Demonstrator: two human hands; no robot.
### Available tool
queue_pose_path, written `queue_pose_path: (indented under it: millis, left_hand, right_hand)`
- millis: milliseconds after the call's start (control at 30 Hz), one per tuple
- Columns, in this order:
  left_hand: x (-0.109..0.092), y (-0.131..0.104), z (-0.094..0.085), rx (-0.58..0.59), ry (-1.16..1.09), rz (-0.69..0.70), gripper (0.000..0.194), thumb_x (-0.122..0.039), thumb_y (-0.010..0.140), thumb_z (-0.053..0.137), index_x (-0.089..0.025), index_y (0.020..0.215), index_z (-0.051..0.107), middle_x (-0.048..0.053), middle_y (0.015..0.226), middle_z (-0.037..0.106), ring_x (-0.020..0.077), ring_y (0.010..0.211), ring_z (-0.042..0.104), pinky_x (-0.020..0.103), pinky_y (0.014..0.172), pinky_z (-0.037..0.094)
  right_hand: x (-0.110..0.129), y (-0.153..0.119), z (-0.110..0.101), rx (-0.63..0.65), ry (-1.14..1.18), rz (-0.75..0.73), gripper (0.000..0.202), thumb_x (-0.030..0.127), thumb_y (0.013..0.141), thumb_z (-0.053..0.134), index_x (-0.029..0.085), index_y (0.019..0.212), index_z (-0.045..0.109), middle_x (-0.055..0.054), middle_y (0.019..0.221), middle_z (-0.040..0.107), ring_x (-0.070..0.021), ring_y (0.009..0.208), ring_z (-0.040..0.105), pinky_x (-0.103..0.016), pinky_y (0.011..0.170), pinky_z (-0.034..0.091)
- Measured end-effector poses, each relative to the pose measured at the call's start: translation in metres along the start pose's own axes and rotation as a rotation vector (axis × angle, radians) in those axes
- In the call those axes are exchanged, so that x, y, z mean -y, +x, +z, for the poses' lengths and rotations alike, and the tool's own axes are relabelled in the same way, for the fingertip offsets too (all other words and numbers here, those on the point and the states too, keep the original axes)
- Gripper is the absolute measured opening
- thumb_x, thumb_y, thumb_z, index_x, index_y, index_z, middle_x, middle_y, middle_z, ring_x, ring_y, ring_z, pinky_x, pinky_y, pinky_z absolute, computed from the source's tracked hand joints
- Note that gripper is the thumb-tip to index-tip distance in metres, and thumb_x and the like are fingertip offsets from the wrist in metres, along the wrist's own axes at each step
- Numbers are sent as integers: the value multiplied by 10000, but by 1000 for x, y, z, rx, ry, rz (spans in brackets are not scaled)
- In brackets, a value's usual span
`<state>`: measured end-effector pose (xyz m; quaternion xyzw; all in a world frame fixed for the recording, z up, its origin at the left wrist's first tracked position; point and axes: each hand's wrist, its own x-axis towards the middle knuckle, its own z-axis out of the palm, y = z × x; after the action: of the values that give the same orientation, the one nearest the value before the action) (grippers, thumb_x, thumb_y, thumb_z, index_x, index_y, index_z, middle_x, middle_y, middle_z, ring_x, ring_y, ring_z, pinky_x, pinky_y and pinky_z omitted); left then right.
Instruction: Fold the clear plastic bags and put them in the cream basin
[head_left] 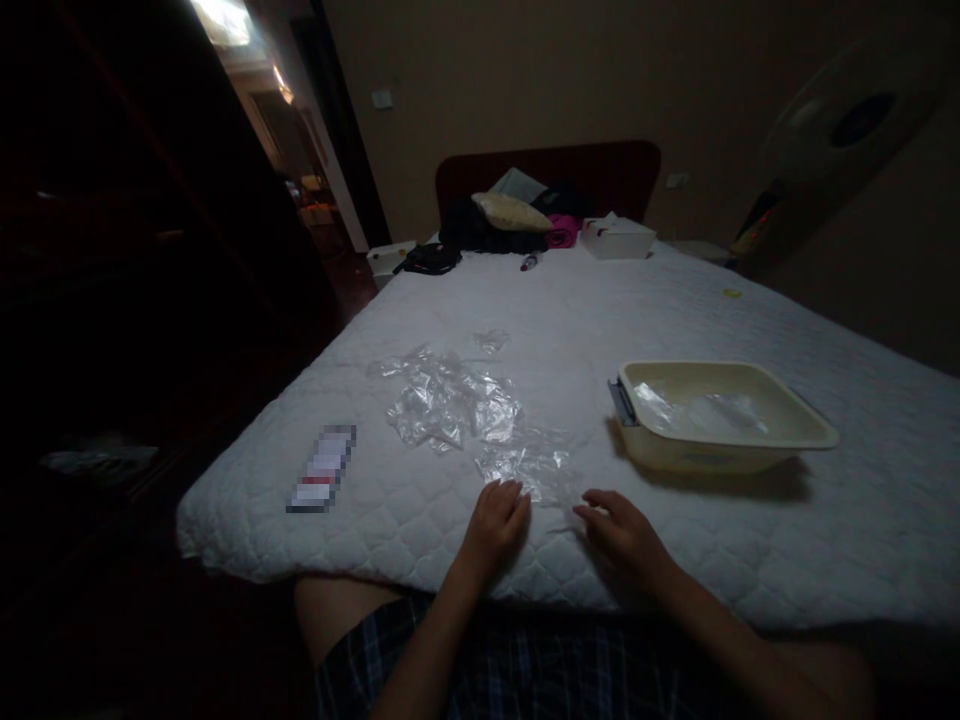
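Note:
A thin clear plastic bag [529, 464] is spread on the quilted bed cover near the front edge. My left hand [496, 528] lies palm down over its near left side, fingers stretched out and touching the film. On the other side, my right hand [621, 535] has its thumb and fingers closed at the bag's near right edge. Just beyond lies a heap of crumpled clear plastic bags [442, 395], with one small piece [491, 341] apart behind it. To the right, a cream plastic bin [712, 455] with a grey side clip holds some clear plastic [724, 412].
A pixelated phone-like object [322, 470] lies at left on the white bed cover [420, 520]. Toward the headboard [555, 165] are a pillow [511, 212], dark cloth, a white box [619, 238] and a black bag [429, 259]. A fan [862, 120] stands at right.

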<state>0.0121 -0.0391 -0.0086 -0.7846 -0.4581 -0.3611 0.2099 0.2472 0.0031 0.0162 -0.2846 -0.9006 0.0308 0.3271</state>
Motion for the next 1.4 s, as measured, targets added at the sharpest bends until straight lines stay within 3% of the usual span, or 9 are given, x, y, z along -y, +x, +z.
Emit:
queue_pose_path:
  millis: [67, 133, 433, 533, 667, 800, 1033, 1233, 1400]
  left_hand:
    - [-5, 3, 1, 0, -13, 20, 220, -110, 827, 474, -158, 1022, 563, 109, 1000, 622, 204, 980, 567, 393, 835, 489]
    - [-10, 6, 3, 5, -41, 17, 215, -117, 826, 481, -151, 1020, 567, 106, 985, 630, 200, 953, 580, 370, 812, 507]
    - [-23, 17, 21, 122, -141, 2, 298, -187, 862, 445, -120, 1149, 490, 148, 1106, 593, 219, 1068, 544, 382, 845, 510]
    - [-23, 20, 25, 130, -172, -21, 298, -204, 853, 471, -133, 1141, 498, 133, 1084, 610, 220, 1075, 543, 402, 866, 499]
    - [-23, 21, 26, 119, -179, -16, 255, -179, 851, 470, -149, 1096, 531, 108, 1048, 632, 213, 1047, 562, 406, 866, 499]
    - [-24, 24, 24, 104, -175, 14, 227, -159, 853, 460, -148, 1060, 551, 98, 1024, 642, 210, 1022, 576, 404, 864, 498]
    - [-26, 31, 24, 104, -171, 23, 155, -239, 829, 518, -140, 930, 582, 95, 962, 648, 214, 1001, 578, 401, 879, 476]
    - [-30, 33, 29, 57, -182, 19, 94, -242, 802, 553, -157, 777, 587, 71, 858, 646, 204, 933, 587, 374, 819, 481]
    - [-35, 33, 21, 84, -198, -41, 78, -216, 795, 542, -161, 770, 591, 72, 901, 627, 202, 879, 555, 349, 745, 464]
  right_hand:
    - [3, -10, 5, 1, -57, -151, 276, 142, 818, 472, 275, 1032, 582, -82, 962, 607, -210, 839, 570, -366, 704, 484]
    - [6, -15, 10, 24, -69, -192, 306, 126, 815, 475, 284, 1060, 566, -77, 963, 614, -209, 841, 567, -380, 727, 475]
    - [26, -14, 20, -28, -75, 74, 527, 497, 680, 634, 171, 1071, 495, -147, 1020, 521, -278, 926, 494, -455, 789, 451]
    - [29, -14, 27, -59, -107, 113, 437, 446, 719, 616, 156, 1023, 498, -138, 989, 518, -265, 909, 491, -438, 776, 454]
    - [28, -11, 24, -78, -136, 148, 201, 239, 794, 530, 152, 975, 517, -117, 948, 530, -232, 876, 502, -397, 765, 453]
    - [27, -9, 12, -31, -118, 140, 225, 101, 780, 456, 152, 986, 533, -114, 963, 546, -224, 890, 507, -387, 779, 447]
    - [20, -18, 20, -54, -76, 84, 299, 65, 750, 444, 162, 1021, 525, -109, 965, 541, -221, 885, 506, -387, 763, 460]
    - [3, -18, 21, -115, -14, 173, 257, 100, 808, 453, 182, 1042, 521, -97, 956, 539, -208, 885, 521, -386, 768, 476]
    - [-6, -10, 15, -131, 117, 229, 263, 206, 819, 511, 202, 1083, 513, -97, 1028, 565, -216, 965, 533, -400, 827, 472]
